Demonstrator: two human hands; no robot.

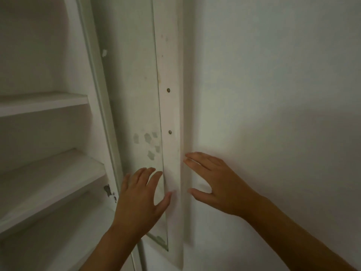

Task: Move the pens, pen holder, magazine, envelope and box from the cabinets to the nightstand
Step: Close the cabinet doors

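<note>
A white cabinet [45, 102] fills the left of the head view, its glass-panelled door [136, 94] swung open edge-on toward me. My left hand [140, 200] is spread with straight fingers in front of the door's glass, near its lower part. My right hand [216, 182] is spread too, fingertips at the door's outer edge by the wall. Neither hand holds anything. No pens, pen holder, magazine, envelope or box are in view.
Two bare white shelves [48, 184] show inside the cabinet. The door's white frame [172, 133] carries two screws and lies close to a plain white wall [273, 94] on the right. Paint is chipped at the cabinet's frame [109, 192].
</note>
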